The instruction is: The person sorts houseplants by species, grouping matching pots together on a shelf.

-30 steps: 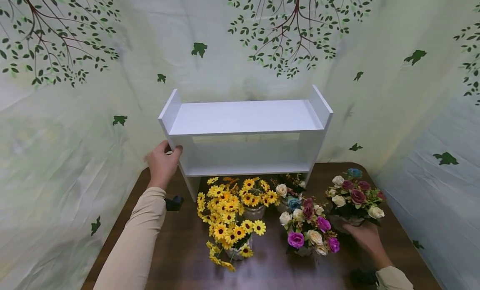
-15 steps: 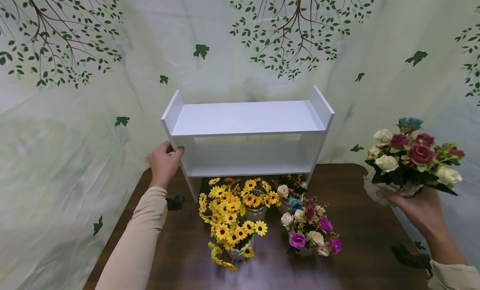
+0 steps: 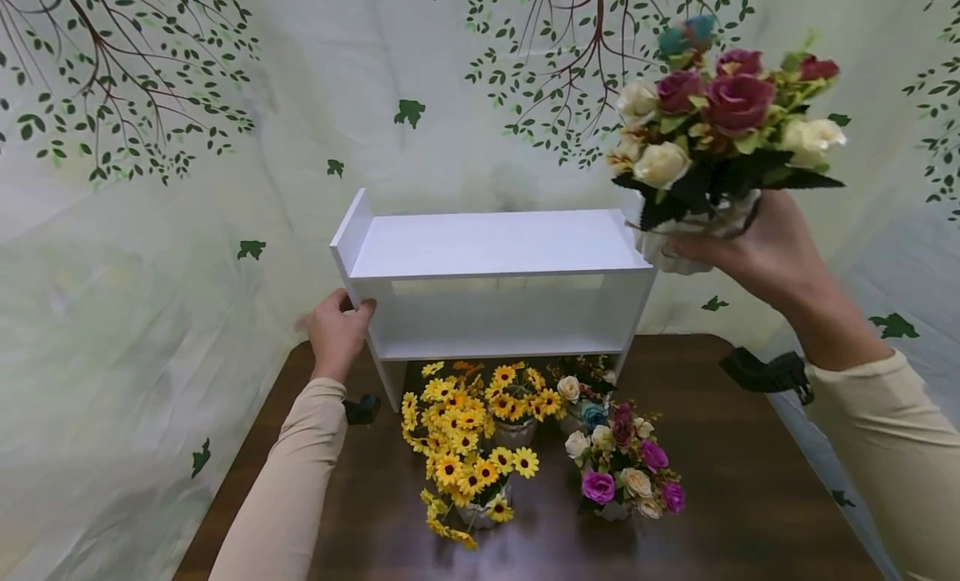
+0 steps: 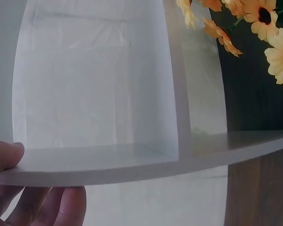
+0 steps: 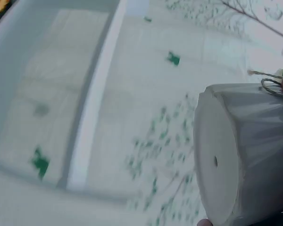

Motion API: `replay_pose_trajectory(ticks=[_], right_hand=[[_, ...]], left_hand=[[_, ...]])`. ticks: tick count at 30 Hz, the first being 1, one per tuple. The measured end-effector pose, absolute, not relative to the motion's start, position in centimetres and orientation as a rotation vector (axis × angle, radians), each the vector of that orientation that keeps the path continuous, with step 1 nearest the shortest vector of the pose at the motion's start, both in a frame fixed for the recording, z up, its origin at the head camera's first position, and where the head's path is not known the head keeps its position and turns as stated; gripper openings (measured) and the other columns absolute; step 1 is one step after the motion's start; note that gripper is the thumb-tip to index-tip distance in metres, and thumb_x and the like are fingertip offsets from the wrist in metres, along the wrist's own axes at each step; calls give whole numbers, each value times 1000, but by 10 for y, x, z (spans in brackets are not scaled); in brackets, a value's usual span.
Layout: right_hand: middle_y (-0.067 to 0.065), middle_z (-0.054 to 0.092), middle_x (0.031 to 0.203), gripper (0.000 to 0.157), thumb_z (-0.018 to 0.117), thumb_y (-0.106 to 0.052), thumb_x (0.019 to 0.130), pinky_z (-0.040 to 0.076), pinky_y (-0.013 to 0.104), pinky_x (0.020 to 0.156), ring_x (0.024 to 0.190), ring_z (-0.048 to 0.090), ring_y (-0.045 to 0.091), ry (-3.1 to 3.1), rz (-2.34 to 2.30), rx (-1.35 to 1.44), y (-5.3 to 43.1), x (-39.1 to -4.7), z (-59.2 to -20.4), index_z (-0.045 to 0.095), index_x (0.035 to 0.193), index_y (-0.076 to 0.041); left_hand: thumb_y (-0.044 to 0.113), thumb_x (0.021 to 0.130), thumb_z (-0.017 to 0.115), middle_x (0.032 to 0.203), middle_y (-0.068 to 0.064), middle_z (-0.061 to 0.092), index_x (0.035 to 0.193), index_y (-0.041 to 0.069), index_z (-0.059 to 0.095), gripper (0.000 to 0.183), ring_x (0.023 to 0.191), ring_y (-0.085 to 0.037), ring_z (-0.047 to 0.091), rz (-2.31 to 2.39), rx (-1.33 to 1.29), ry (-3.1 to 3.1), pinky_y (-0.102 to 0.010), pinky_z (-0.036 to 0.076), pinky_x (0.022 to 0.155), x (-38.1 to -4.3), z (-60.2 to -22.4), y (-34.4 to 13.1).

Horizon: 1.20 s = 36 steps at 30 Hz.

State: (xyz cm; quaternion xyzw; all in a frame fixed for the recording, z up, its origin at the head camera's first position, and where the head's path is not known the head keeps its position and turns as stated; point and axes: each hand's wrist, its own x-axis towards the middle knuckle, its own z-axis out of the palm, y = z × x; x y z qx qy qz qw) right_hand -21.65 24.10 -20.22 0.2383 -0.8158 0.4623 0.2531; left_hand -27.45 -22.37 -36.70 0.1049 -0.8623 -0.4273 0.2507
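Note:
My right hand (image 3: 776, 252) grips the white pot (image 5: 269, 150) of a flower arrangement with maroon, cream and teal roses (image 3: 738, 106). It is held in the air at the right end of a white two-tier shelf (image 3: 495, 243), in front of its right side panel. In the right wrist view the pot's underside faces the camera, with a small hole in it. My left hand (image 3: 337, 331) pinches the edge of the shelf's left side panel (image 4: 108, 174), thumb on the inner face and fingers on the outer one.
On the brown table (image 3: 720, 481), pots of yellow daisies (image 3: 457, 448) stand before and partly beneath the shelf. A pot with purple and cream roses (image 3: 626, 473) stands to their right, with another rose pot (image 3: 581, 389) behind it. A leaf-printed cloth (image 3: 187, 272) hangs behind.
My right hand has lifted the rose pot off the table's right side, out to the right, then up and leftward to the shelf's top. The left hand keeps its hold on the side panel.

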Motion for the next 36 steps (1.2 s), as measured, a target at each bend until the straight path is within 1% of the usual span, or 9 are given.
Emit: replay_pose_trajectory(ticks=[4,10,13,17,18,20,24,29,36], right_hand=[[3,57,141,93,86,3,65,36,25,111,128,52,9,-2229,1269,706,204,-234,-189,45,146,-22],[5,55,143,92,88,-15,69,37,40,113,131,51,18,-2331,1289,655,157,-258,-182,41,147,-25],[4,52,145,94,88,-23,71,38,41,113,133,49,18,-2374,1358,577,133,-270,-179,36,149,-24],[3,51,145,96,88,-29,70,39,37,112,133,49,16,-2395,1443,484,105,-283,-177,33,148,-21],[3,53,144,95,89,-28,69,39,36,112,132,50,16,-2385,1477,481,98,-286,-177,34,147,-20],[3,55,140,94,89,-24,68,40,35,110,129,52,15,-2345,1544,498,83,-292,-177,36,145,-19],[5,58,136,91,89,-19,67,43,34,108,124,55,17,-2278,1699,514,52,-301,-184,37,142,-17],[5,57,136,94,89,-26,67,45,36,106,126,54,19,-2345,1743,415,21,-304,-202,36,144,-16],[10,57,136,92,89,-25,68,46,40,105,125,56,25,-2339,1803,447,-9,-311,-221,38,143,-10]], left_hand=[[21,90,62,114,-26,70,115,-3,67,35,103,-41,64,-1153,310,-2355,-51,47,88,-274,-371,-221],[24,90,62,114,-24,71,115,-1,68,36,102,-39,65,-1138,314,-2390,-46,49,81,-276,-373,-219],[24,90,62,114,-25,71,115,-2,68,37,101,-40,65,-1136,310,-2381,-48,49,81,-277,-372,-220],[23,90,62,114,-26,71,114,-2,69,35,102,-42,65,-1146,321,-2370,-53,41,95,-277,-371,-221],[23,90,62,114,-25,71,113,-2,69,35,102,-41,65,-1152,327,-2368,-53,41,94,-277,-370,-221],[23,89,63,113,-24,71,111,-1,70,33,101,-41,65,-1151,345,-2366,-51,41,92,-276,-370,-221],[22,88,62,109,-23,72,108,0,71,31,97,-39,66,-1131,372,-2353,-42,46,75,-275,-370,-224],[22,88,62,107,-23,73,106,0,72,31,93,-38,65,-1121,387,-2392,-36,42,71,-274,-373,-224],[25,87,62,103,-21,74,103,2,72,30,90,-36,67,-1113,381,-2371,-32,43,66,-277,-372,-223]])
